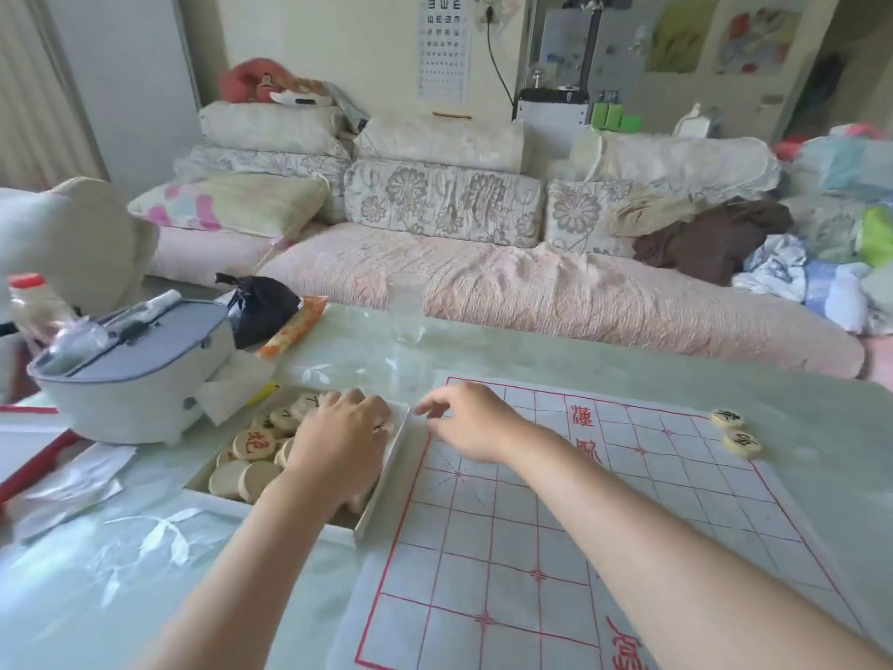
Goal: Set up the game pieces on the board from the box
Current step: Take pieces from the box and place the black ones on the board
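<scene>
A white paper board with a red grid lies flat on the table to the right. Two round wooden pieces with black characters sit at its far right corner. Left of the board stands a shallow white box holding several pale wooden discs, some marked in red, some in black. My left hand is down inside the box on top of the discs, fingers bent; what it holds is hidden. My right hand hovers over the board's far left corner beside the box, fingers loosely extended toward it, holding nothing.
A clear glass stands behind the box near the table's far edge. A grey-and-white lidded appliance, a black bag and an orange packet crowd the left side. A sofa runs behind the table.
</scene>
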`<state>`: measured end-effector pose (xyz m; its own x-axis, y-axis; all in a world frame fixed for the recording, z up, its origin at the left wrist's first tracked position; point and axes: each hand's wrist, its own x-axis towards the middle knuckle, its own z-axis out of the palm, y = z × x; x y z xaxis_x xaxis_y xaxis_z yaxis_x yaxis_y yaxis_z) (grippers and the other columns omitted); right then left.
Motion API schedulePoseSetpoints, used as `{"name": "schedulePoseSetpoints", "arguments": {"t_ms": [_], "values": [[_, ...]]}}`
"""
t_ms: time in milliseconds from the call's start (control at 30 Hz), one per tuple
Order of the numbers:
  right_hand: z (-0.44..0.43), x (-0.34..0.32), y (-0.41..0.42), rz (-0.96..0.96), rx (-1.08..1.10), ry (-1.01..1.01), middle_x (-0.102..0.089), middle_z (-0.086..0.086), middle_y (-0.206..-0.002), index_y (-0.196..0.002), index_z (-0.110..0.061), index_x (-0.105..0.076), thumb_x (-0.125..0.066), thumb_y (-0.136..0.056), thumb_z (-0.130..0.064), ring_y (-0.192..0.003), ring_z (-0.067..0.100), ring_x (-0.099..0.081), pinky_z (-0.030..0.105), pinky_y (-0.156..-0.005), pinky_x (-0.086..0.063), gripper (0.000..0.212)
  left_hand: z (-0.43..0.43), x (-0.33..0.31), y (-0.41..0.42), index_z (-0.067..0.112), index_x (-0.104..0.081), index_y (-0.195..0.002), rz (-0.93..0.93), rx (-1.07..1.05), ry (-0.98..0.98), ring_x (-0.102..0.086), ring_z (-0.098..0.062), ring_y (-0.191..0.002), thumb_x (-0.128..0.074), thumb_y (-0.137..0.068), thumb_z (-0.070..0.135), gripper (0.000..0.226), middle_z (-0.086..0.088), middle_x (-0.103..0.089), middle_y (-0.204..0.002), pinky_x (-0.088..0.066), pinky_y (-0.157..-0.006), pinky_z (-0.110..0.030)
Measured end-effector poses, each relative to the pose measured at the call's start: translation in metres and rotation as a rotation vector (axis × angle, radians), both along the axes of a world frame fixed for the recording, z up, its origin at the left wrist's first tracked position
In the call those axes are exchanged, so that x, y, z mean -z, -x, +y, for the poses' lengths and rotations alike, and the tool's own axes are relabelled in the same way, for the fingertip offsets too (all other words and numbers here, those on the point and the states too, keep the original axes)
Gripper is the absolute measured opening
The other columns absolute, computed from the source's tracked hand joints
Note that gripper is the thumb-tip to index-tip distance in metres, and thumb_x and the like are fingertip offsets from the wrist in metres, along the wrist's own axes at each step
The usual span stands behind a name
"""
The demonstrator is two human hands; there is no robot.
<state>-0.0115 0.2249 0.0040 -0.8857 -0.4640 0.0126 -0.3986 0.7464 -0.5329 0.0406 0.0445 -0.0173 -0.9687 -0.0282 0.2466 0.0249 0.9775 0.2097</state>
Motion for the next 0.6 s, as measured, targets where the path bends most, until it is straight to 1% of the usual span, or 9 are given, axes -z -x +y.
{"name": "schedulePoseSetpoints", "arguments": {"t_ms": [67,167,233,267,333,367,467,533,600], "values": [[-0.028,0.002,-0.005,0.004,-0.044,-0.034,-0.067,-0.009,-0.113,-0.115,-0.032,-0.069,-0.06,-0.094,-0.027,-0.098,0.014,-0.06,0.031,-0.09,-0.049,0.023,-0.028,0.003,-0.009,0.032,-0.06,-0.114,0.025,-0.027,-0.02,-0.047,-0.023,-0.115,-0.045,-0.087,0.031,0.031,0.006,-0.055,-0.116,-0.042,-0.092,-0.037],[-0.062,0.006,-0.008,0.023,-0.069,-0.109,-0.067,-0.009,-0.119,-0.116,-0.034,-0.069,-0.063,-0.093,-0.035,-0.108,0.016,-0.061,0.03,-0.091,-0.049,0.024,-0.055,0.002,-0.019,0.033,-0.061,-0.116,-0.019,-0.072,-0.036,-0.049,-0.024,-0.11,-0.044,-0.085,0.037,0.036,0.004,-0.056,-0.115,-0.044,-0.092,-0.039],[-0.078,0.008,-0.007,0.009,-0.093,-0.213,-0.064,-0.009,-0.125,-0.119,-0.035,-0.067,-0.061,-0.089,-0.028,-0.115,0.016,-0.058,0.029,-0.093,-0.047,0.031,-0.064,0.004,-0.024,0.032,-0.061,-0.116,-0.074,-0.056,0.007,-0.049,-0.025,-0.104,-0.031,-0.081,0.047,0.049,0.004,-0.055,-0.112,-0.045,-0.089,-0.036],[-0.085,0.009,-0.007,-0.001,-0.113,-0.278,-0.061,-0.009,-0.129,-0.123,-0.036,-0.064,-0.059,-0.087,-0.026,-0.118,0.016,-0.056,0.029,-0.095,-0.046,0.037,-0.067,0.005,-0.025,0.032,-0.061,-0.118,-0.093,-0.045,0.015,-0.048,-0.025,-0.103,-0.029,-0.08,0.046,0.052,0.003,-0.054,-0.112,-0.045,-0.088,-0.036],[-0.096,0.008,-0.007,-0.009,-0.165,-0.408,-0.055,-0.008,-0.135,-0.131,-0.036,-0.059,-0.056,-0.087,-0.025,-0.123,0.017,-0.053,0.03,-0.097,-0.046,0.045,-0.071,0.006,-0.026,0.03,-0.058,-0.122,-0.113,-0.021,0.001,-0.044,-0.025,-0.105,-0.043,-0.085,0.031,0.04,0.001,-0.052,-0.115,-0.044,-0.087,-0.035],[-0.1,0.006,-0.008,-0.017,-0.184,-0.452,-0.054,-0.008,-0.136,-0.133,-0.036,-0.057,-0.056,-0.087,-0.024,-0.124,0.017,-0.052,0.029,-0.098,-0.046,0.047,-0.073,0.006,-0.025,0.03,-0.057,-0.124,-0.118,0.004,-0.009,-0.043,-0.025,-0.106,-0.048,-0.087,0.024,0.039,0.0,-0.051,-0.117,-0.043,-0.087,-0.033],[-0.104,0.003,-0.004,-0.081,-0.191,-0.493,-0.053,-0.004,-0.137,-0.137,-0.034,-0.054,-0.054,-0.088,-0.019,-0.122,0.019,-0.053,0.026,-0.091,-0.045,0.052,-0.078,0.007,-0.021,0.031,-0.05,-0.133,-0.166,0.067,-0.023,-0.039,-0.025,-0.113,-0.055,-0.086,0.022,0.048,-0.002,-0.048,-0.126,-0.033,-0.094,-0.028],[-0.104,0.003,-0.001,-0.107,-0.176,-0.516,-0.054,-0.001,-0.136,-0.138,-0.03,-0.055,-0.053,-0.088,-0.016,-0.12,0.021,-0.054,0.025,-0.088,-0.045,0.051,-0.081,0.007,-0.022,0.033,-0.043,-0.138,-0.186,0.047,-0.05,-0.036,-0.024,-0.116,-0.054,-0.084,0.019,0.057,0.0,-0.044,-0.13,-0.036,-0.097,-0.03],[-0.102,0.004,-0.002,-0.094,-0.151,-0.512,-0.057,0.002,-0.135,-0.133,-0.024,-0.059,-0.055,-0.091,-0.024,-0.118,0.023,-0.056,0.029,-0.093,-0.049,0.042,-0.085,0.008,-0.021,0.034,-0.042,-0.138,-0.184,0.025,-0.04,-0.035,-0.023,-0.116,-0.051,-0.081,0.019,0.06,0.001,-0.044,-0.13,-0.042,-0.098,-0.036]]}}
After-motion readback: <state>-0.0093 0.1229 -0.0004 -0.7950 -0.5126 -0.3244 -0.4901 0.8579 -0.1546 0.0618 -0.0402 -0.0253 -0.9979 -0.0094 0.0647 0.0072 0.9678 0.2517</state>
